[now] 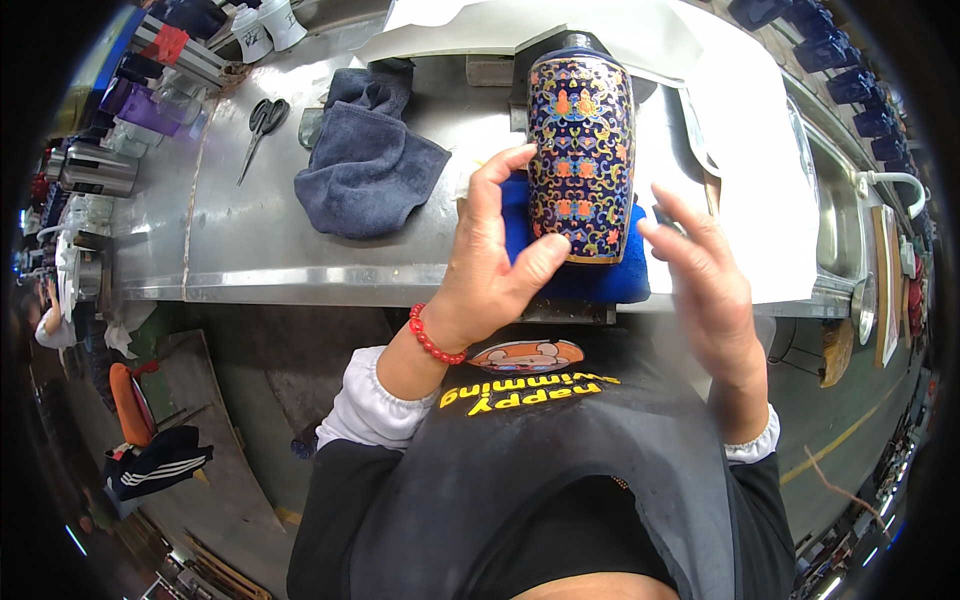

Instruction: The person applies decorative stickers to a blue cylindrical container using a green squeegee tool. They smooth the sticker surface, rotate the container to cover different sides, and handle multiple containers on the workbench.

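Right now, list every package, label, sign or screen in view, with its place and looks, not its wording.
Two white plastic bottles with pale labels: far left of the steel bench, beyond the scissors; print too small to tell.
Flat boards, brown and red: right edge, beside the sink; possibly signs, unclear.
No screens show.

A vase [581,150] stands on a folded cloth [600,270] at the tabletop [250,250] near edge; a crumpled towel [365,165] lies to its left, with scissors [262,125] further left toward the far edge
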The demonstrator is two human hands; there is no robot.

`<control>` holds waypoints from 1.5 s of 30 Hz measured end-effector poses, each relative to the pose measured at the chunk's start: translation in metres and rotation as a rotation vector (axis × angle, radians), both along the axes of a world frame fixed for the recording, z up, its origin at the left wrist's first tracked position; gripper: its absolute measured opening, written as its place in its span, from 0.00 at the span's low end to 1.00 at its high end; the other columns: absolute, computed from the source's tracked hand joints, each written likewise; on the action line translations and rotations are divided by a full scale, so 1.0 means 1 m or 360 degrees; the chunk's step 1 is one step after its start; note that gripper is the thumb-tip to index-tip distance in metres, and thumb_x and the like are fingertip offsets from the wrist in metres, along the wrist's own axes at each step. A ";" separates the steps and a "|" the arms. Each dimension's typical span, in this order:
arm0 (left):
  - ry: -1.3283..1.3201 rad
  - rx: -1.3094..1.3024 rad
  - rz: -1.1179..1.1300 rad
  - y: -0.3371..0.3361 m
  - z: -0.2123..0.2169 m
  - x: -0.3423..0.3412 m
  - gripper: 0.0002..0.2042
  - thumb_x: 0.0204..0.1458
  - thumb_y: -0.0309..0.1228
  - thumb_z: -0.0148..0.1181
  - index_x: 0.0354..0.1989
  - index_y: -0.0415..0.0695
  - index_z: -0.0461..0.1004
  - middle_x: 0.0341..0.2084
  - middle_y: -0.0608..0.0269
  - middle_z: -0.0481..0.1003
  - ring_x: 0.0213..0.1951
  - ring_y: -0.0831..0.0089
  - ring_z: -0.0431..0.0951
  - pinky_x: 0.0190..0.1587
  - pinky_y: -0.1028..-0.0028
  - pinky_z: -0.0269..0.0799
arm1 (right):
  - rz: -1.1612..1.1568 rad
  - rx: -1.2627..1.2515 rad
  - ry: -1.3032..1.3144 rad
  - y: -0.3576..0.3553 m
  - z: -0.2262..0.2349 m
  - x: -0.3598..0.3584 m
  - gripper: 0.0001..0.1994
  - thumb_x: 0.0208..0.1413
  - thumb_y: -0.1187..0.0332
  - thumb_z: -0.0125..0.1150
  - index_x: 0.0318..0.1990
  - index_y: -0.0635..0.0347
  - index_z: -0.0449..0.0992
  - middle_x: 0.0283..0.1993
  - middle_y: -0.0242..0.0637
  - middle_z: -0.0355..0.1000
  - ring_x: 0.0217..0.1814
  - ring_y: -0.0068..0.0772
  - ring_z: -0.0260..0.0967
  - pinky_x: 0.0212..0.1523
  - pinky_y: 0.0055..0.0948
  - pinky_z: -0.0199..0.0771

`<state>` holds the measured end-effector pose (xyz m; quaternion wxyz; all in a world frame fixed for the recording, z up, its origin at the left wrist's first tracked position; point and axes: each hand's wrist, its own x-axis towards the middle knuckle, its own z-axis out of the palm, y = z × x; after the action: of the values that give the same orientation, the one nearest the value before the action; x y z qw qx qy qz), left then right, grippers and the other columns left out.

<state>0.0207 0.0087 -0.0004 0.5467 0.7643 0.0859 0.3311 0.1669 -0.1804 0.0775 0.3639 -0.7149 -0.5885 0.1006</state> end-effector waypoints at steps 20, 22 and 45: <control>0.0108 -0.0080 -0.0136 -0.001 -0.009 -0.006 0.37 0.59 0.36 0.64 0.71 0.34 0.52 0.67 0.49 0.57 0.70 0.61 0.56 0.72 0.62 0.49 | -0.0003 -0.0075 -0.0709 -0.002 -0.027 -0.019 0.30 0.45 0.78 0.63 0.59 0.44 0.79 0.70 0.55 0.62 0.64 0.55 0.66 0.62 0.47 0.71; 0.0113 -0.0054 -0.0055 -0.002 -0.009 -0.005 0.37 0.58 0.40 0.66 0.70 0.37 0.55 0.65 0.46 0.62 0.64 0.56 0.63 0.67 0.61 0.56 | -0.0025 -0.0041 -0.0658 -0.003 -0.029 -0.017 0.31 0.45 0.80 0.62 0.60 0.45 0.79 0.69 0.55 0.62 0.63 0.55 0.66 0.63 0.47 0.70; 0.0176 -0.0002 -0.0010 -0.010 0.000 0.002 0.41 0.57 0.42 0.68 0.71 0.34 0.52 0.65 0.50 0.57 0.68 0.61 0.57 0.71 0.63 0.51 | 0.0314 0.0505 -0.0769 0.001 -0.026 0.015 0.18 0.35 0.76 0.69 0.39 0.61 0.78 0.39 0.35 0.73 0.36 0.35 0.70 0.39 0.37 0.69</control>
<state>0.0226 -0.0014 -0.0003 0.5425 0.7814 0.1138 0.2865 0.1821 -0.1794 0.0514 0.3089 -0.5917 -0.7331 -0.1305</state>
